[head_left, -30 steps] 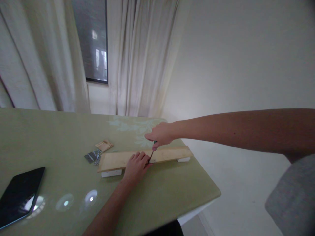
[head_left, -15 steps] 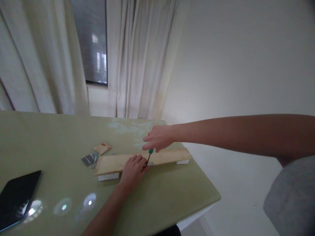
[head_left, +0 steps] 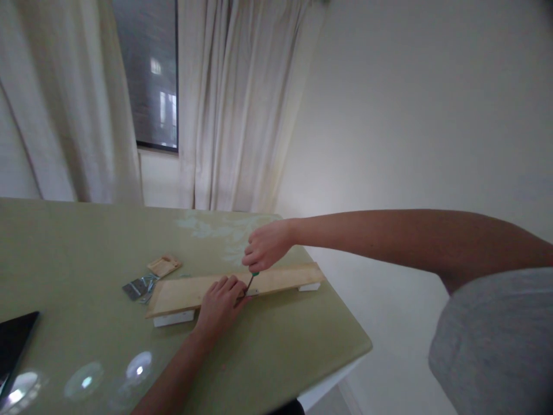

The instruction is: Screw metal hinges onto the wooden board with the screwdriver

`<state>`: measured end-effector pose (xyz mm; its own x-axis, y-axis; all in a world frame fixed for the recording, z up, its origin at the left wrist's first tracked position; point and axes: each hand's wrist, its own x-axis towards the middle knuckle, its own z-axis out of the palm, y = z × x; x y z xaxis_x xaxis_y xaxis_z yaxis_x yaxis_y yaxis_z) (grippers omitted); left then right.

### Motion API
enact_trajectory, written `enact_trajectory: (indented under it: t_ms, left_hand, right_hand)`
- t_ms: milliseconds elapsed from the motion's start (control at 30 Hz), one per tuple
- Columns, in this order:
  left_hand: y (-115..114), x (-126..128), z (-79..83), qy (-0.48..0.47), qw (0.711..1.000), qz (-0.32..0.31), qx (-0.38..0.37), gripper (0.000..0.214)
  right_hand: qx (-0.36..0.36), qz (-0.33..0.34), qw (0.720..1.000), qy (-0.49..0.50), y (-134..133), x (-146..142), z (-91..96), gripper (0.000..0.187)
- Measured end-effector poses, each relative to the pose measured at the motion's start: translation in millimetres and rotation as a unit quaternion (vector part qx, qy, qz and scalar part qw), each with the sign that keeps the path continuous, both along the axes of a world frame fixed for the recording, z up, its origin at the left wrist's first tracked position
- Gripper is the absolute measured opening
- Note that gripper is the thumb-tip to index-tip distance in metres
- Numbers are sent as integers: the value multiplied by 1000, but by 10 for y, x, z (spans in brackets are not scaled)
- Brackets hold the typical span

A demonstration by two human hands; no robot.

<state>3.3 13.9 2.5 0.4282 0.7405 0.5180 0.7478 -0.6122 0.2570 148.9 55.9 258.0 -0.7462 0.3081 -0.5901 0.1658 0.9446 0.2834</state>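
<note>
A long light wooden board (head_left: 276, 279) lies raised on two white blocks; the left white block (head_left: 173, 318) shows under its near edge, as does the right white block (head_left: 309, 287). My left hand (head_left: 221, 300) grips the board's near edge at the middle, fingers on top and thumb by a small metal plate (head_left: 253, 292). Above it, my right hand (head_left: 268, 245) is closed round the green handle of a screwdriver (head_left: 249, 282). Its thin shaft slants down to the plate, beside my left fingertips, which hide the tip.
Left of the board lie small plastic bags of hardware (head_left: 137, 287) and a little wooden piece (head_left: 164, 266). A dark tablet (head_left: 17, 340) rests at the table's left. The green table (head_left: 276, 357) ends at a right edge near the wall. Curtains hang behind.
My right fingers, partly stretched out over the screwdriver handle before, are now wrapped round it. The whole view has shifted, so things appear farther left. My left hand stays on the board.
</note>
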Motion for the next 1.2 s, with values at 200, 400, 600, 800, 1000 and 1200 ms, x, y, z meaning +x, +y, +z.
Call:
enact_trajectory:
  t_ms: [200,400,600,800,1000,1200]
  left_hand:
    - [-30,0,47,1,1000,-2,-8,9]
    - [-23,3,37,4,1000,-4,-8,10]
    - [3,-6,-9,-8,1000,-7,-1,8]
    - [3,-5,-5,1,1000,-3,5,9]
    - [-22,-11,53,-1,1000,-6,0,9]
    - [-34,-9,69,3,1000,2,-2,8]
  right_hand:
    - [23,-127,991,-39,59,-86,-41,44]
    - [-1,-59,998,-1,-11,29,-13,16]
    - [14,-192,980,-41,5,-66,-112,46]
    - [-2,-40,999,-6,-23,-43,-28,22]
    - [24,-157,987,-38,-41,-139,-71,34]
    - [44,-55,997,-8,-14,-91,-31,21]
